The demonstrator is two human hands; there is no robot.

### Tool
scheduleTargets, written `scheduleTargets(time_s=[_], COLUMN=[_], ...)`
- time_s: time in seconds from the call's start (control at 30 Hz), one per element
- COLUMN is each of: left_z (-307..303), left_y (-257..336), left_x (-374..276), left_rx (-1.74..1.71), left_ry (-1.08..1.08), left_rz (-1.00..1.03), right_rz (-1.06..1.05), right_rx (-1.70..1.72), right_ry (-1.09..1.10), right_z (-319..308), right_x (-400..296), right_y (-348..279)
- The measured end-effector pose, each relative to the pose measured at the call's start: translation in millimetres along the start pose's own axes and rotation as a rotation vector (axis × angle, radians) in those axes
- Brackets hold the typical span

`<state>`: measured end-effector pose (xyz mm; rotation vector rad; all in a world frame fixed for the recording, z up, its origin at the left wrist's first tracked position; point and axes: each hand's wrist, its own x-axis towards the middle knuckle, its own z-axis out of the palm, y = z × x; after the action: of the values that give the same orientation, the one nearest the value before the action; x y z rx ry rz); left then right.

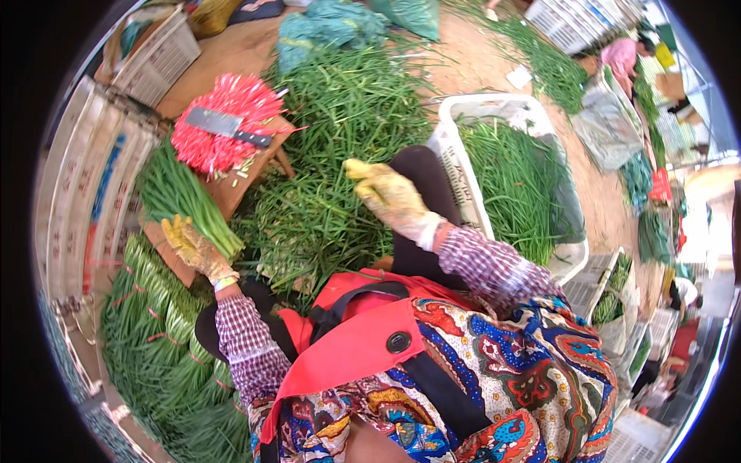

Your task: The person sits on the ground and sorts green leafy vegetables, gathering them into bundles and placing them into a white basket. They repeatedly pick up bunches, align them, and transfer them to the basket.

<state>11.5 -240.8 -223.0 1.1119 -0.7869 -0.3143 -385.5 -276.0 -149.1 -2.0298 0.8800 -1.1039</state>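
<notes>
My left hand (197, 252), in a stained yellow glove, is held with fingers apart beside a loose bunch of long green leaf stalks (188, 199), probably Chinese chives. Whether the hand touches the stalks' pale ends is hard to tell. That bunch lies on a low wooden bench (228, 194). Farther along the bench, a cleaver (214, 121) with a black handle rests on a bundle of red plastic tie strips (231, 92). My right hand (393, 197), gloved alike, is by my right knee with fingers apart and nothing in it. Beneath is a heap of loose green leaves (341, 121).
A white plastic crate (486, 214) of loose greens (509, 179) stands at my right. Tied bunches (168, 324) are piled at lower left by stacked white crates (87, 191). Green woven sacks (330, 32) lie ahead. A person in pink (619, 61) bends over greens at upper right.
</notes>
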Motion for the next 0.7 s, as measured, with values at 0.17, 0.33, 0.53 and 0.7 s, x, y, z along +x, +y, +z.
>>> scheduleTargets(time_s=[0.17, 0.33, 0.53, 0.7], left_z=[154.2, 295.2, 380.2, 388.7], left_y=[55.3, 113.9, 118.5, 66.5], left_x=[-69.8, -161.5, -263.2, -306.8], left_rx=[-0.013, -0.344, -0.525, -0.363], left_ry=[-0.502, -0.959, -1.445, -1.363], left_rz=[-0.080, -0.382, -0.794, -1.304], right_rz=[0.335, 0.652, 1.104, 0.940], right_rx=[-0.328, -0.721, -0.680, -0.681], right_ry=[0.267, 0.319, 0.545, 0.559], right_z=[-116.9, -190.7, -242.7, -268.0], right_x=[-100.8, -264.3, -370.5, -319.9], right_y=[15.9, 70.2, 74.6, 111.8])
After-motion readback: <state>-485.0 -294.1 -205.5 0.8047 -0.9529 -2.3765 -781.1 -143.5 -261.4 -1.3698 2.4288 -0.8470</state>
